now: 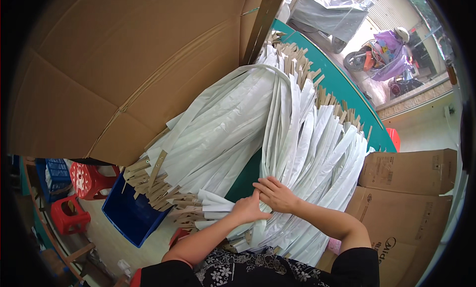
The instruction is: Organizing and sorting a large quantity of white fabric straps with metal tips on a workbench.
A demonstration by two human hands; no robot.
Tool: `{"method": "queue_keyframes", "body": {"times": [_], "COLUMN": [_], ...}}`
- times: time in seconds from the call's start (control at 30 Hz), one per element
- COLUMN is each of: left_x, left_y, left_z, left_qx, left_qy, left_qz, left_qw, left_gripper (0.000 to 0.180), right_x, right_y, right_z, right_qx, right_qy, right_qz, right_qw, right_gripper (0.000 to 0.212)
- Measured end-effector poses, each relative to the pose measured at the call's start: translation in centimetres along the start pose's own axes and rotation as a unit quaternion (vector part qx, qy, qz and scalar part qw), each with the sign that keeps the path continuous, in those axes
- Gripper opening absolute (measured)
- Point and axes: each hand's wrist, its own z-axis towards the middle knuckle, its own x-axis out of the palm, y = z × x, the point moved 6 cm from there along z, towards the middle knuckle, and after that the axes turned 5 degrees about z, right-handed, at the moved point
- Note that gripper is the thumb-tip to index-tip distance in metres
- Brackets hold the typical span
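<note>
Your right hand [278, 195] lies palm down with fingers stretched nearly straight over a bundle of white strips [275, 153], and its fingertips meet your left hand [248, 208], whose thumb stands away from its fingers; whether the left grips any strips, I cannot tell. The bundle runs across the green table [342, 78] from the far edge toward you, while another white pile [218, 123] reaches its left side, tan ends [157, 190] above a blue bin [131, 220].
</note>
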Motion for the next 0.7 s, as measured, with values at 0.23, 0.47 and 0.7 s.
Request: {"method": "queue_keyframes", "body": {"times": [0.23, 0.47, 0.7], "left_x": [3.0, 4.5, 8.7], "left_y": [-1.7, -0.6, -0.9], "left_z": [0.0, -1.6, -3.7], "left_qx": [-0.033, -0.037, -0.070], "left_qy": [0.018, 0.001, 0.039], "left_qz": [0.084, 0.145, 0.049], "left_qw": [0.996, 0.989, 0.996], "left_gripper": [0.071, 0.064, 0.082], "right_x": [0.2, 0.1, 15.7], "right_y": [-2.5, -7.0, -17.3], "right_z": [2.0, 10.5, 3.0], "right_qx": [-0.125, 0.155, 0.185], "right_qy": [0.251, 0.184, 0.440], "right_qz": [0.193, 0.087, -0.181], "right_qw": [0.940, 0.967, 0.860], "right_gripper": [0.041, 0.031, 0.045]}}
